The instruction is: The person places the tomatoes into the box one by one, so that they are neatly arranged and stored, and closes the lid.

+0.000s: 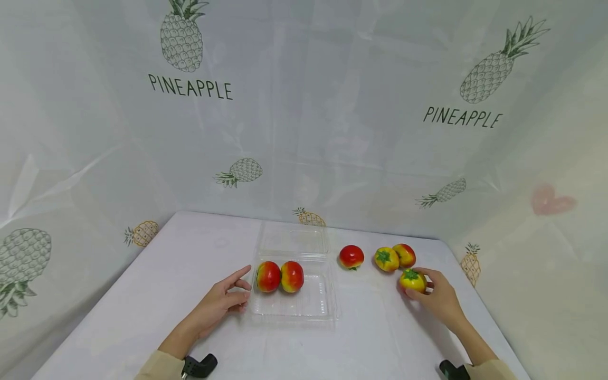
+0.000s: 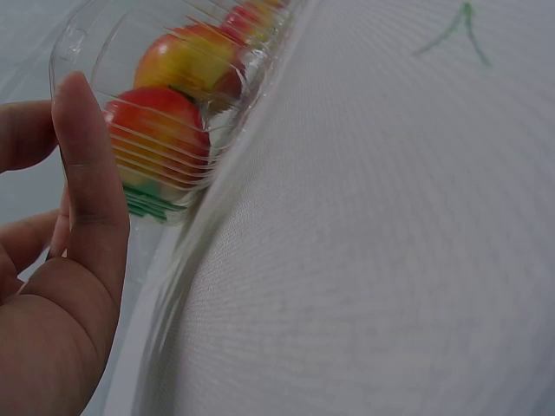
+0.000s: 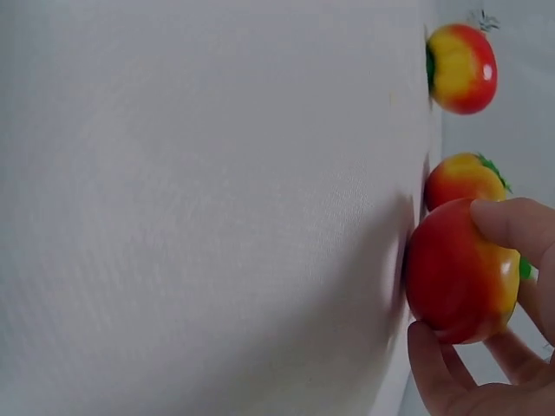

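My right hand (image 1: 440, 300) holds a red-and-yellow persimmon (image 1: 412, 281) with a green leafy top, thumb and fingers around its sides. In the right wrist view this persimmon (image 3: 458, 273) shows its red side, close to the white tabletop. At the left side of a clear plastic clamshell box (image 1: 313, 309), my left hand (image 1: 220, 305) has its fingers loosely extended and grips nothing. Whether it touches the box wall, I cannot tell. Two persimmons (image 1: 268, 276) stand side by side in the left part of the box, whose lid (image 1: 293, 238) lies folded back.
Beyond the right hand, two persimmons (image 1: 387, 259) sit against each other on the white table (image 1: 375, 338). Another persimmon (image 1: 351, 257) lies between them and the box, its leafy end toward me. A pineapple-printed curtain (image 1: 323, 132) hangs behind the table.
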`<state>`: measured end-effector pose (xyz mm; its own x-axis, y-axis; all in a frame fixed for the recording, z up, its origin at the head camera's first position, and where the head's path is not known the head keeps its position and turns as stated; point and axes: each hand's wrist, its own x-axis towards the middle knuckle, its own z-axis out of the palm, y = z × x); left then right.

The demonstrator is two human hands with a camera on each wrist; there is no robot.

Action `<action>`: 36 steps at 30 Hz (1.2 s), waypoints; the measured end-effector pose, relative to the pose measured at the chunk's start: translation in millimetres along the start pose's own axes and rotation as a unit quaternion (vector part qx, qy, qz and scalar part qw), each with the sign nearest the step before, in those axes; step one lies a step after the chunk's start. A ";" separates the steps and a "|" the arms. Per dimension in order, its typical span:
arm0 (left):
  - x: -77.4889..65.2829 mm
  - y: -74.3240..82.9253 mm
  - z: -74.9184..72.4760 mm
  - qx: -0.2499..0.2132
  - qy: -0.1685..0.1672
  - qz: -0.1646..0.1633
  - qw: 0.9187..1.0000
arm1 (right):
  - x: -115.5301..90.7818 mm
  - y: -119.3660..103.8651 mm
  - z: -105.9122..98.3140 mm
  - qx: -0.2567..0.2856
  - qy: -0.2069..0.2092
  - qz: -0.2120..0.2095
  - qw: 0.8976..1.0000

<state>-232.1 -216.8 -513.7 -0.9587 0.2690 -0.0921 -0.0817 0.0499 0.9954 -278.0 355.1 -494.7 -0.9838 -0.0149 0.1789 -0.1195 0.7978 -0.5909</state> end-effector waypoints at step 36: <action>-1.0 0.9 -0.8 -0.004 -0.010 0.008 1.000 | 5.1 -72.6 -4.8 -0.004 0.019 -0.162 0.987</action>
<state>-231.5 -217.8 -512.8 -0.9544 0.2888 -0.0760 -0.0680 0.0377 0.9970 -273.7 300.0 -447.1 -0.8882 -0.2472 0.3872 -0.4255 0.7603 -0.4908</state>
